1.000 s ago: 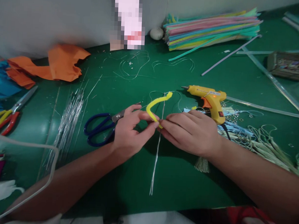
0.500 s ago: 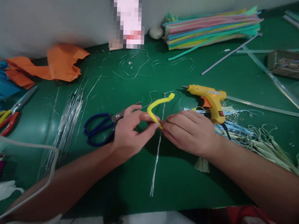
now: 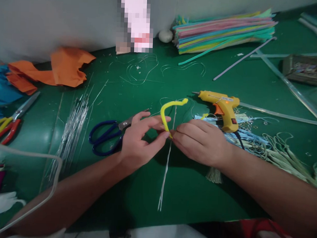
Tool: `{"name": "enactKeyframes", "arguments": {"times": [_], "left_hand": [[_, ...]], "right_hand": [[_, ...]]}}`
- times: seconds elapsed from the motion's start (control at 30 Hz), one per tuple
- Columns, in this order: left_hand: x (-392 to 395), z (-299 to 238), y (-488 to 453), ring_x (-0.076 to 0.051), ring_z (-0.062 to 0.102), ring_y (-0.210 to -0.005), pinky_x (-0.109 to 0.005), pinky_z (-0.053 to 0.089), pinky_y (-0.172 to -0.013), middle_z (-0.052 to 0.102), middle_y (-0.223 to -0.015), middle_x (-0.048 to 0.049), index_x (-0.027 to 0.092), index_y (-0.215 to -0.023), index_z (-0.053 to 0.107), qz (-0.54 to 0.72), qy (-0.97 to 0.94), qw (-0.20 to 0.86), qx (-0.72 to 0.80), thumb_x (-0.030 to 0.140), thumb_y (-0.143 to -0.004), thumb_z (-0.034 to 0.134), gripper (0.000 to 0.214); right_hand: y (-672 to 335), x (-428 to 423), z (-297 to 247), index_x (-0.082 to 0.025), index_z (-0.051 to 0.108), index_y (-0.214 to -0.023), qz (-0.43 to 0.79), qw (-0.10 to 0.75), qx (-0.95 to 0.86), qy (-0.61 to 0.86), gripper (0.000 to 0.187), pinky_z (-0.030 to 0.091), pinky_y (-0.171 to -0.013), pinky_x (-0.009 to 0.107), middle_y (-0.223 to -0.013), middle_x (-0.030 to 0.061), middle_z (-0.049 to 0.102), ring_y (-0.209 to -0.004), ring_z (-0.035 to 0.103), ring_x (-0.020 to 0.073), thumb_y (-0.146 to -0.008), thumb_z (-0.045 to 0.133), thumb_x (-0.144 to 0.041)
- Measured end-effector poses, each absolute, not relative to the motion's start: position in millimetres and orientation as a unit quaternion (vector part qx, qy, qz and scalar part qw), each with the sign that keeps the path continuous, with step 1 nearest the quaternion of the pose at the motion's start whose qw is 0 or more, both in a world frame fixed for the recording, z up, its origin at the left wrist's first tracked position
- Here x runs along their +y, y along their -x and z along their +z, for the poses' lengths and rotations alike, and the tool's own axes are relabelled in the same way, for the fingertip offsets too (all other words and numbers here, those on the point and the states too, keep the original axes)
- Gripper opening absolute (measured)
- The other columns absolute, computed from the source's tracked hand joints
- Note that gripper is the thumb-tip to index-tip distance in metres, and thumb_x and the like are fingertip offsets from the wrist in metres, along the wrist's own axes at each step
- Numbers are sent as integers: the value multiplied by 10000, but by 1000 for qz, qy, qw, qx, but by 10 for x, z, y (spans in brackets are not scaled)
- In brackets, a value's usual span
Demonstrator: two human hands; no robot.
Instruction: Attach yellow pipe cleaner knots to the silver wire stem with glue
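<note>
Between my hands, a curved yellow pipe cleaner (image 3: 164, 114) rises and bends to the right at its upper end. My left hand (image 3: 139, 139) pinches its lower part between thumb and fingers. Close against it, the bent fingers of my right hand (image 3: 203, 139) are closed at the pipe cleaner's low end, and their tips are partly hidden. A thin twisted silver wire (image 3: 166, 168) runs through the meeting point of both hands, its lower end split into strands. Blue-handled scissors (image 3: 106, 138) lie just left of my left hand. Beyond my right hand rests a yellow glue gun (image 3: 224, 104).
A bundle of coloured pipe cleaners (image 3: 224, 32) lies at the back. Silver wires (image 3: 75, 126) and red-and-yellow-handled scissors (image 3: 15, 117) are on the left, near crumpled orange paper (image 3: 68, 67). Pale tassels (image 3: 284, 154) spread on the right. A white cable (image 3: 56, 174) crosses near my left forearm.
The yellow pipe cleaner's curved top has shifted slightly right, and my left index finger has lifted from it a little. My right hand has barely moved.
</note>
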State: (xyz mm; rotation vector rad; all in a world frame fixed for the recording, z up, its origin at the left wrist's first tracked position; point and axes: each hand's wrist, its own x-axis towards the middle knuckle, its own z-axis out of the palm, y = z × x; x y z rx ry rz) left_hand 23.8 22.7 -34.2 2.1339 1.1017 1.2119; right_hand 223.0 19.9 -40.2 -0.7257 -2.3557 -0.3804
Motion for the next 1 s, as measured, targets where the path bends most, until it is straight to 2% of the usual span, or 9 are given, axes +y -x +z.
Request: {"name": "enactKeyframes", "arguments": {"times": [0.17,0.27,0.47,0.6,0.7,0.77,0.87,0.93,1.0], "left_hand": [[249,-303,-229,-173,687,-843,-439,462,-997,740,-862,-5,211,-814,661,432,-782,222,391,164,-840,657,54],[260,-298,-229,-187,679,-864,-459,450,-985,726,-855,-15,211,-778,635,423,-790,213,388,193,-828,665,61],[251,-297,-230,-153,681,-797,-445,407,-1025,725,-797,33,224,-750,606,412,-799,199,389,195,-843,667,114],[248,-312,-237,-159,678,-793,-450,414,-1013,720,-779,20,214,-727,610,403,-796,213,398,201,-850,663,135],[287,-305,-218,-170,698,-841,-454,393,-1052,744,-827,14,212,-755,637,388,-801,223,398,200,-846,675,99],[341,-239,-160,-179,699,-908,-434,411,-1044,756,-919,-1,219,-840,671,377,-811,214,392,223,-852,670,13],[446,-12,16,-191,680,-959,-355,508,-887,737,-1041,-48,217,-1022,679,360,-827,151,404,298,-903,573,179],[509,177,175,-218,679,-895,-353,517,-805,730,-994,-66,212,-978,690,259,-830,63,490,321,-887,547,201],[544,325,334,-253,662,-722,-364,503,-664,704,-793,-61,220,-824,686,48,-817,7,575,392,-796,612,189]], "right_hand": [[-2240,208,-376,-161,657,-896,-169,331,-887,275,25,382,-569,293,-782,24,677,-672,518,143,-888,636,-149],[-2239,206,-368,-147,659,-897,-160,331,-889,274,22,389,-570,292,-780,30,692,-671,534,145,-888,639,-148],[-2237,213,-382,-154,659,-856,-150,329,-890,278,47,393,-592,286,-771,24,689,-682,545,140,-893,633,-140],[-2236,213,-375,-152,656,-866,-146,316,-897,272,49,386,-584,291,-758,27,684,-674,536,146,-898,620,-140],[-2238,215,-367,-154,653,-858,-160,315,-893,280,37,377,-580,291,-761,25,689,-656,524,141,-887,634,-142],[-2238,219,-365,-170,643,-816,-172,311,-885,302,77,362,-576,295,-748,18,685,-642,515,138,-893,637,-169],[-2238,227,-366,-186,622,-766,-175,308,-875,329,134,342,-569,297,-730,9,674,-635,516,135,-895,648,-210],[-2240,231,-369,-176,627,-783,-168,317,-874,328,111,346,-571,295,-746,15,679,-647,533,134,-879,671,-209],[-2243,233,-375,-160,633,-806,-161,323,-874,324,91,349,-568,295,-755,24,684,-656,549,136,-867,686,-203]]}}
